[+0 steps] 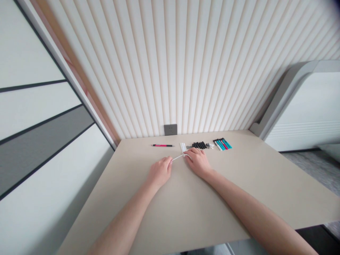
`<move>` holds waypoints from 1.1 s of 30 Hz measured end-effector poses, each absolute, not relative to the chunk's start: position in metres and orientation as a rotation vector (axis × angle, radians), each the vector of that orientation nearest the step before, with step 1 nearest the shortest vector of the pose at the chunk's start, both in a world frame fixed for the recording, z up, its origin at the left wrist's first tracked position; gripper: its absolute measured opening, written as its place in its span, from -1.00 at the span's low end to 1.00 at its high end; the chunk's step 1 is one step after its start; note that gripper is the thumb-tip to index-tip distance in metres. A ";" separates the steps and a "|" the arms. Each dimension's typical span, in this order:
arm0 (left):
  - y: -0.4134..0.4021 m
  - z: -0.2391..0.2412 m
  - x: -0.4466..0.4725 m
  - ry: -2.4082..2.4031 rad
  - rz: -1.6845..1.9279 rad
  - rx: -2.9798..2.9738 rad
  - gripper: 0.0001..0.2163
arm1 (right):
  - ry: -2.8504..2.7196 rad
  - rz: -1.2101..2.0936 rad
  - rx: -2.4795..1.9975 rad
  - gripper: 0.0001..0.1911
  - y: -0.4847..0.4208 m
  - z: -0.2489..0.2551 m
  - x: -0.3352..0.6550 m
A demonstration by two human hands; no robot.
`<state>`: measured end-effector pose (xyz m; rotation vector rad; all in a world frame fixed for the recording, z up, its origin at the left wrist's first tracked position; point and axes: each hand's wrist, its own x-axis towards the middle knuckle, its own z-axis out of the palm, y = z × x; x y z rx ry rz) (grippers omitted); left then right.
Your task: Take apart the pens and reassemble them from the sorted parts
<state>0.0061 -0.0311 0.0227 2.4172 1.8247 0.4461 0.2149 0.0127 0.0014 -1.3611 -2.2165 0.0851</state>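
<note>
My left hand is closed on one end of a thin white tube, which slants up to the right just above the table. At the tube's other end, the bent fingers of my right hand close around it; the exact grip is partly hidden. Behind that hand lie several more thin white tubes side by side. Small grey parts, a row of short black barrels and small metal and whitish pieces sit just beyond my right fingers.
A red and black pen lies at the back left of the beige table. Teal, white and red pen barrels lie in a row at the back right. A dark socket sits on the ribbed wall behind.
</note>
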 end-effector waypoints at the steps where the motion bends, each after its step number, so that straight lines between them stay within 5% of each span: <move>1: -0.031 0.022 0.006 1.823 0.449 2.420 -0.80 | -2.201 0.088 -1.347 -0.74 0.012 0.002 0.215; 16: -0.030 0.020 0.007 1.894 0.478 2.383 -0.80 | -2.117 0.152 -1.150 -0.79 0.018 0.003 0.219; 33: -0.030 0.021 0.005 2.050 0.470 2.219 -0.77 | -2.238 -0.335 -1.517 -0.71 0.010 0.001 0.195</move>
